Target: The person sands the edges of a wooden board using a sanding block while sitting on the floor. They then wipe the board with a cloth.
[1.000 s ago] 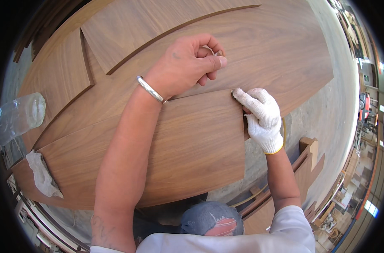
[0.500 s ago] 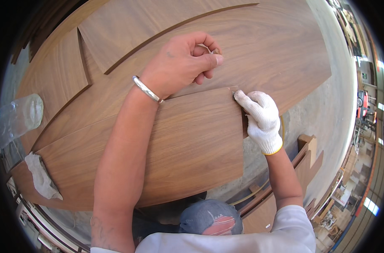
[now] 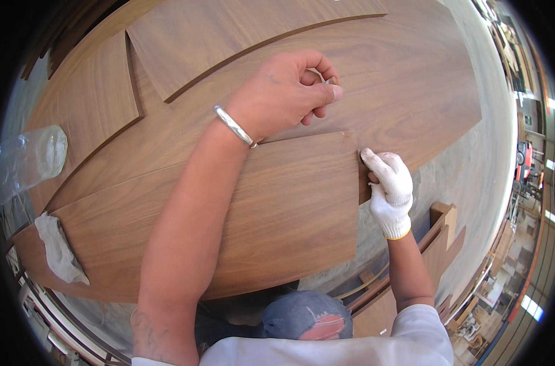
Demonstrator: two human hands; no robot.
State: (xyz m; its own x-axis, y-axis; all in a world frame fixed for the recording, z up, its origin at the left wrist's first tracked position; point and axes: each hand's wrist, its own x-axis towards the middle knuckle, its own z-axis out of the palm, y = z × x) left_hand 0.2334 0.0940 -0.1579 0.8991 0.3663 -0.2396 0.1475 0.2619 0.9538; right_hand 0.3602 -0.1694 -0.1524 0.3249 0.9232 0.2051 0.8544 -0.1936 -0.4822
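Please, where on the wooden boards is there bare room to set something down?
Free: the large board, right of the left hand; the front board, between left forearm and its right edge, also between forearm and cloth. Crowded: the far left, where bottle, cloth and smaller board sit close.

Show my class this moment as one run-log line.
left hand: pinching small piece; right hand: gloved, beside wooden panel; cloth: on panel

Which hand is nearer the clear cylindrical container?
Left. The bare left hand is right of the container; the white-gloved right hand is farther right, past the right edge of a brown wooden panel.
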